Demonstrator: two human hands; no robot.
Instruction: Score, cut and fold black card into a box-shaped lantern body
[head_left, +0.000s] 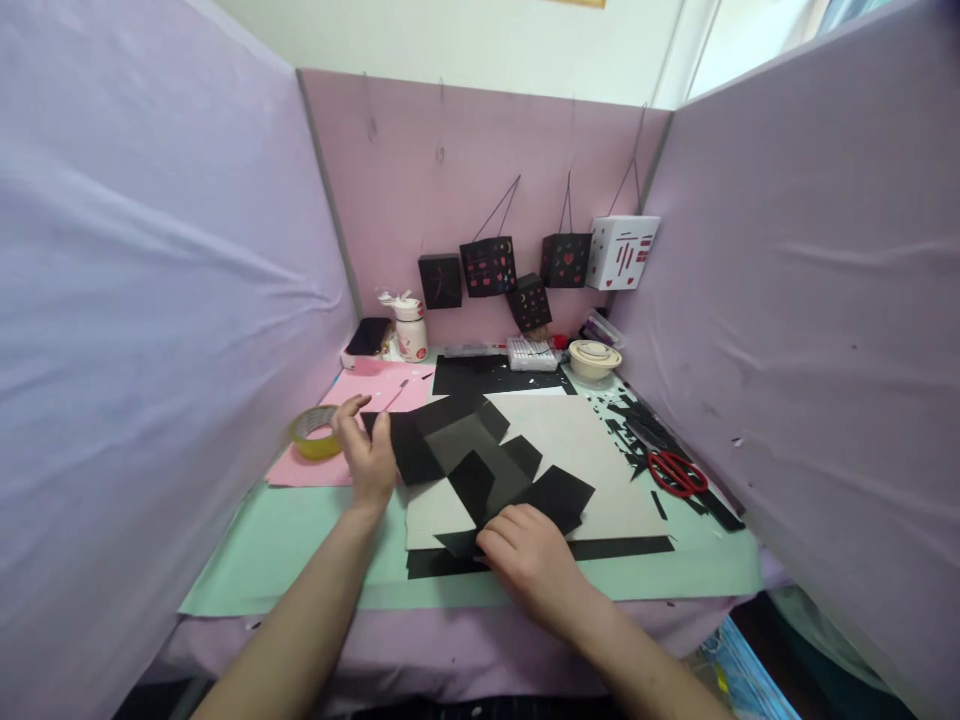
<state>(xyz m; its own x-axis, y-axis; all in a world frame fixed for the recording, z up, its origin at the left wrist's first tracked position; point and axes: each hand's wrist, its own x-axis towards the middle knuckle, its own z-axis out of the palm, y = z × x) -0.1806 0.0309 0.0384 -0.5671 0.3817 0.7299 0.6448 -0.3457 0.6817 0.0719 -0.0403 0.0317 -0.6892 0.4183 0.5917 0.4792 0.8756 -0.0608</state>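
Observation:
A black paper cut-out with several creased flaps lies partly raised over a pale board. At its left flap is my left hand. The flap's corner sits between my thumb and bent fingers. My right hand is closed on the near edge of the cut-out, its fingers curled over the paper and the fingertips partly hidden. Under the board, a strip of black paper shows along the near side. A roll of yellow tape rests just left of my left hand.
Red-handled scissors lie at right among black paper scraps. At the back stand a white bottle, a box of white sticks and cream bowls. Decorated paper boxes hang before the pink back panel. Cloth walls flank both sides.

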